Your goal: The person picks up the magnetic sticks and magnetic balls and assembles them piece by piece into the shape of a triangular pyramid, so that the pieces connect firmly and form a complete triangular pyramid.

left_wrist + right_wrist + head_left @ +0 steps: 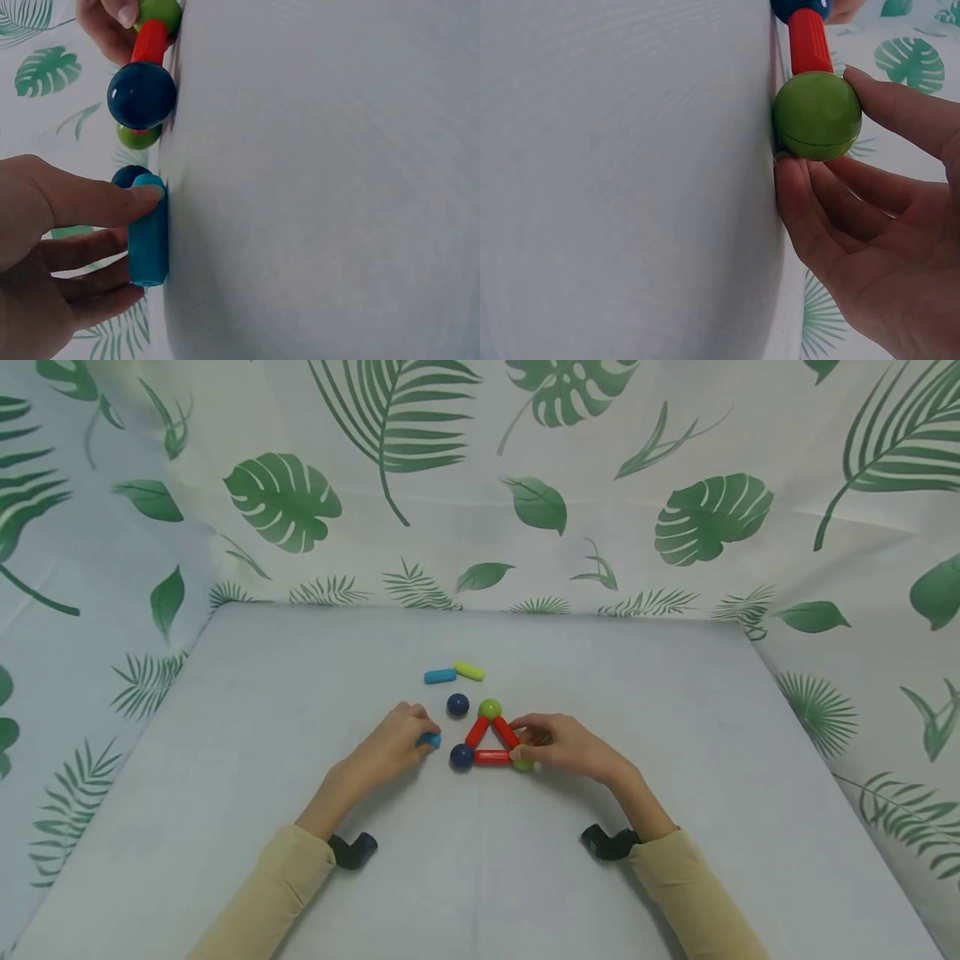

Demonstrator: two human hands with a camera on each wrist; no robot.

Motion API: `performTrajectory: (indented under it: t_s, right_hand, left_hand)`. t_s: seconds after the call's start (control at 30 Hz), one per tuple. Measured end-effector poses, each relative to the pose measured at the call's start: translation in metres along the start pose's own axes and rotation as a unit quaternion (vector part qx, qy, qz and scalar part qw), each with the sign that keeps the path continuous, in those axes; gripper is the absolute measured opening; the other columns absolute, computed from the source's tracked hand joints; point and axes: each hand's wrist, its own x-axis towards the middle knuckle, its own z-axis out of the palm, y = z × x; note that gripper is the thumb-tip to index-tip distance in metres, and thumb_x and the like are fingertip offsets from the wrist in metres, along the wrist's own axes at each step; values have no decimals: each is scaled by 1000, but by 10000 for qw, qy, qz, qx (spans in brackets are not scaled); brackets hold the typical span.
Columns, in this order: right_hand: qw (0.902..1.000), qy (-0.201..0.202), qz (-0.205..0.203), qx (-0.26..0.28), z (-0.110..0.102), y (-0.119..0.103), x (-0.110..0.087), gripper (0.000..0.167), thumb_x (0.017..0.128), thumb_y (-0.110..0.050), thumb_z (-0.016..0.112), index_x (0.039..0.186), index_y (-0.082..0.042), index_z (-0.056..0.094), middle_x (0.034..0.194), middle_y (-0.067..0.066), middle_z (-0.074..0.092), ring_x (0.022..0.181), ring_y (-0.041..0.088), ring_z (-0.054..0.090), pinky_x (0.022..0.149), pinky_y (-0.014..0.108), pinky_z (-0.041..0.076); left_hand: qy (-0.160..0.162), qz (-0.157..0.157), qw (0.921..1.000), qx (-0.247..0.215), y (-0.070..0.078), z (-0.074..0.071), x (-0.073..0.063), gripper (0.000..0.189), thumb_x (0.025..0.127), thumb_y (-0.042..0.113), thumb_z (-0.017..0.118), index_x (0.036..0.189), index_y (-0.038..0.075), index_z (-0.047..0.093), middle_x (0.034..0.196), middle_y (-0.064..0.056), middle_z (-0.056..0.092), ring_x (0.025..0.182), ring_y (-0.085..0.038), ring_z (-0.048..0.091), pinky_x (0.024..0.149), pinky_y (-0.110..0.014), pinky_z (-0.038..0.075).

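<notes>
1. Bench (675, 693): white top, leaf-print backdrop (585, 510) behind. Pieces sit near the middle. Surface looks smooth, so a bumped ball could probably roll.
2. Hands: left hand (393, 743) is closed to a pinch, thumb and fingers on a blue rod (150, 232), low over the bench, left of the triangle; rod touching the bench or not, can't tell. Right hand (566, 745) is part-closed, digits on two sides of the lime ball (817, 116) at the near right corner.
3. Triangle (477, 732): lies on the bench between the hands — three red rods as sides, balls at the corners. Looks closed, no obvious gaps. Risk: an uneven push or tug by the right hand could twist it or pop a joint.
4. Balls: glossy, round. Navy ball (462, 757) at near left corner, lime ball (490, 708) at the far one, plus a loose navy ball (458, 705) beside the far corner. The left hand's knuckles could knock that one if it swings across.
5. Rods: short, straight, plastic-looking. Held one could slip or turn — the grip seems light. Spare blue rod (439, 677) and yellow rod (469, 672) lie end to end beyond the balls.
</notes>
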Motion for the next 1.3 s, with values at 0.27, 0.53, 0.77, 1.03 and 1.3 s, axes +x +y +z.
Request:
performTrajectory:
  t_s: [0.27,0.53,0.77,1.03,1.3]
  right_hand:
    - [10000,4,39,44,0,0,-1,49,95,-28,71,138,-6,62,110,6,70,101,20,63,92,39,56]
    - [9998,140,-93,90,1,-1,0,48,95,-28,71,137,-5,63,110,6,72,102,20,65,95,42,57]
    - [9993,224,-246,188,3,1,0,48,95,-28,72,135,-4,64,109,6,73,99,18,66,89,38,57]
    - [9995,102,-250,162,1,-1,-2,54,91,-27,78,137,-3,63,110,6,72,103,19,65,91,37,56]
    - [9995,24,-230,208,-1,1,-2,58,91,-29,80,139,-3,61,116,7,71,109,21,65,97,41,56]
  left_hand:
    - [427,250,9984,-278,2,-3,-1,26,92,6,76,118,3,74,108,-6,67,101,-22,62,92,-36,58]
    - [1034,837,9843,-1159,8,-9,9,24,92,3,76,115,0,71,109,-11,69,97,-23,70,85,-35,62]
    - [1158,873,9747,-1703,20,-15,26,24,92,1,75,115,1,68,111,-11,70,102,-26,73,91,-38,62]
    - [1165,144,9486,-2940,37,-5,37,26,90,7,78,114,3,69,109,-10,73,99,-22,72,90,-32,62]
    - [671,-616,9209,-3790,51,8,40,25,90,16,80,113,7,72,100,-7,77,91,-18,72,81,-29,59]
